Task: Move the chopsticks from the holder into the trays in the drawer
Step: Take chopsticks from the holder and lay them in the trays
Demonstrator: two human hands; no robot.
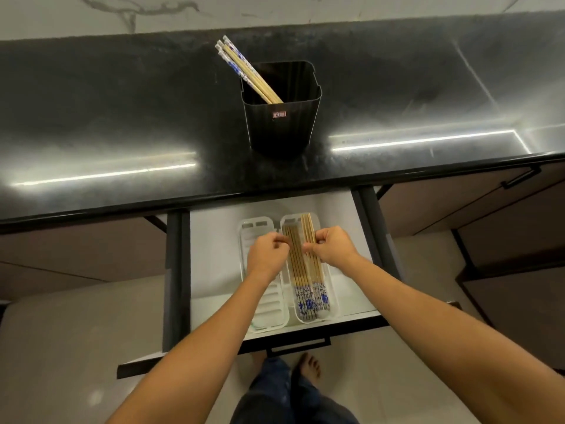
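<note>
Dim overall; bright strip-light glare streaks across the glossy black tabletop [122,123], the white drawer [211,240] glows, wide-angle bending curves the edges, slightly soft throughout.

Left grip [267,254] and right grip [331,244] are curled, close together.

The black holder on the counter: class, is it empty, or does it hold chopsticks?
Not empty: several chopsticks lean in the holder, their blue-patterned ends sticking out past its rim at the left.

Black countertop [122,111] above brown cabinet doors [443,206].
</note>
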